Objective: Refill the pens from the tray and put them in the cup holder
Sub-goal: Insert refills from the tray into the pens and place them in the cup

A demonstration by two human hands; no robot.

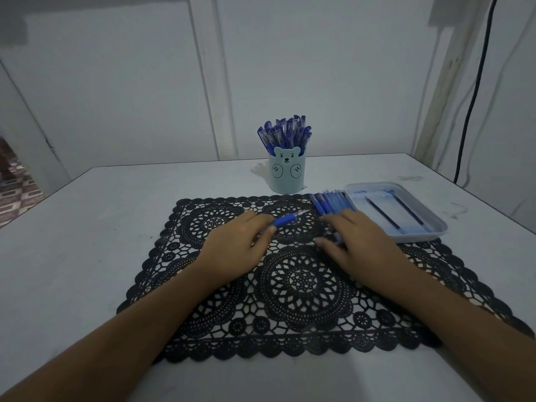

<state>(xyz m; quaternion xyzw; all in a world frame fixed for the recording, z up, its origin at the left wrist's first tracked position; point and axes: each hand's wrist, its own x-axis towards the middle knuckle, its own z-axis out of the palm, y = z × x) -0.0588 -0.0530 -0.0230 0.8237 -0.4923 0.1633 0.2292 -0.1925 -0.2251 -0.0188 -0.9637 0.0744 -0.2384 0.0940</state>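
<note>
My left hand (235, 244) grips a blue pen (287, 219) whose tip end points up and right over the black lace mat (293, 288). My right hand (352, 240) lies over the near ends of a row of several blue pens (329, 202) on the mat's far right part; what its fingers do underneath is hidden. A light blue bear cup holder (287, 172) behind the mat stands full of several capped blue pens (285, 133). To the right, a pale tray (435, 224) holds two thin dark refills (383, 213).
The white table (87, 227) ends at a wall close behind the cup holder. A black cable (471, 105) hangs down the wall at the right. The table's left edge drops to a patterned floor (14, 195).
</note>
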